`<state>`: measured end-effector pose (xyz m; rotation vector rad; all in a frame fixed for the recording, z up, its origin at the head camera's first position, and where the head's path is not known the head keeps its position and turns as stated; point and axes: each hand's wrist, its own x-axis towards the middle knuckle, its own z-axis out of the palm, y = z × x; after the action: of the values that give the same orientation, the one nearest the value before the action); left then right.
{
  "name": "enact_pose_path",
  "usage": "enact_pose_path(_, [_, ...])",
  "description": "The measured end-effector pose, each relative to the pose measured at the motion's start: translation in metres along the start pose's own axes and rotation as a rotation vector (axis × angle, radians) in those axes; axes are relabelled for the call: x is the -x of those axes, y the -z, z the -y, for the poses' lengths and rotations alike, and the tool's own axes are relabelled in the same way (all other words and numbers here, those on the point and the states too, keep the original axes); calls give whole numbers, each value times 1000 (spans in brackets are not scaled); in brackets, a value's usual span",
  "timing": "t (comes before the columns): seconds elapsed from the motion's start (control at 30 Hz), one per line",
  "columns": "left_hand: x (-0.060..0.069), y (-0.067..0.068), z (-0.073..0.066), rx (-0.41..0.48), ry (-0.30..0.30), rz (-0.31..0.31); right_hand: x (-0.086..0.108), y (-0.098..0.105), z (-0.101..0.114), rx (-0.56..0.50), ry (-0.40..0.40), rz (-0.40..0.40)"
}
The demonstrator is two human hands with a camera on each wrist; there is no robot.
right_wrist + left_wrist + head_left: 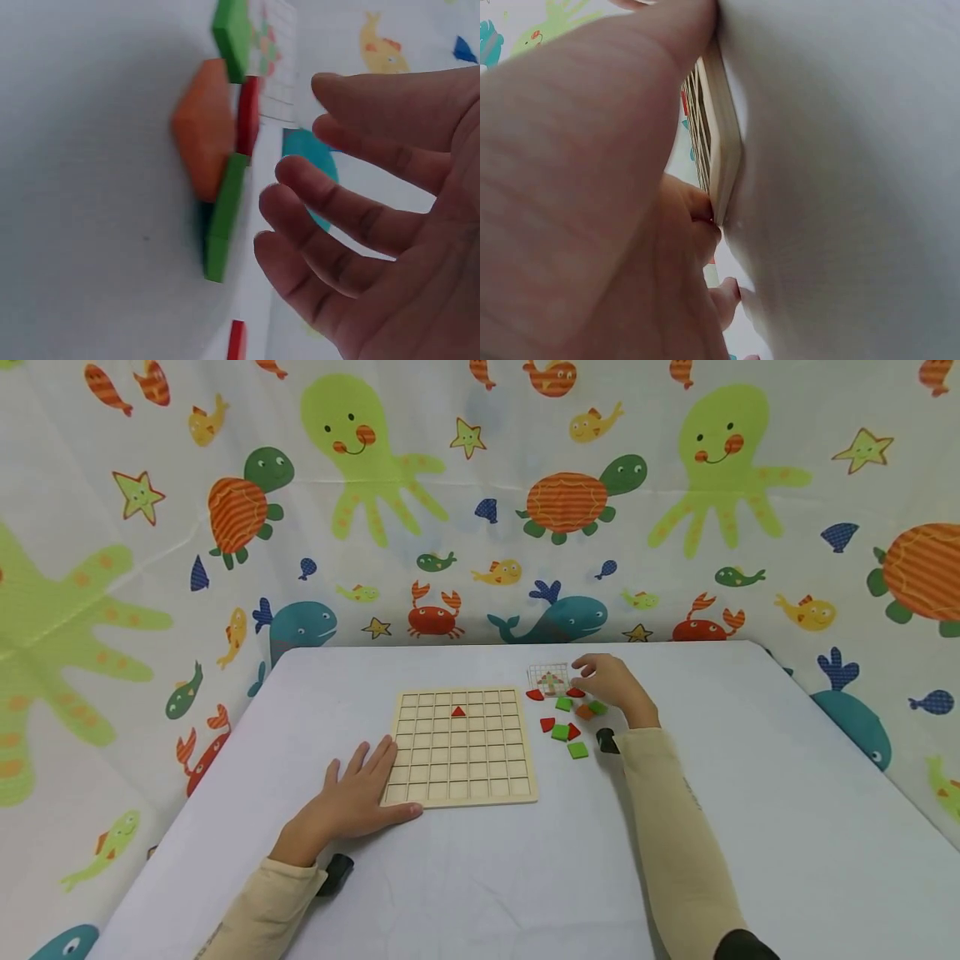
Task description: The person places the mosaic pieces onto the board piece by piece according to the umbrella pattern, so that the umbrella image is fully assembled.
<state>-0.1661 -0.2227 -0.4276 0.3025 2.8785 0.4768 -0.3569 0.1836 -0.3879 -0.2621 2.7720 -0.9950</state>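
Two bare hands work at a white-covered table [465,877]. The left hand [352,797] lies with fingers spread straight along the near left corner of a square wooden grid board [465,768], thumb by its near edge. Ahead and to the right of those fingers, one red triangle [458,712] sits in a cell. The right hand [611,681] hovers with fingers loosely bent, nothing visible in its grasp. A printed pattern card [549,677] lies just left of its fingertips; below and nearer are green squares [560,732], red pieces [547,724] and an orange piece [584,712].
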Motion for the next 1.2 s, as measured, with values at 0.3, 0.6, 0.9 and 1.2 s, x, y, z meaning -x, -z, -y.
enact_pose_path(0.3, [2,1,-3,7,1,3,-9,-14,-7,104,-20,36])
enact_pose_path(0.6, [1,2,-1,3,3,-4,-9,-12,-12,60,-6,30])
enact_pose_path(0.9, [-1,-1,-1,8,-5,-10,-6,-9,-8,-114,42,8])
enact_pose_path(1.2, [-1,-1,0,7,-5,-13,-6,-15,19,-309,147,60])
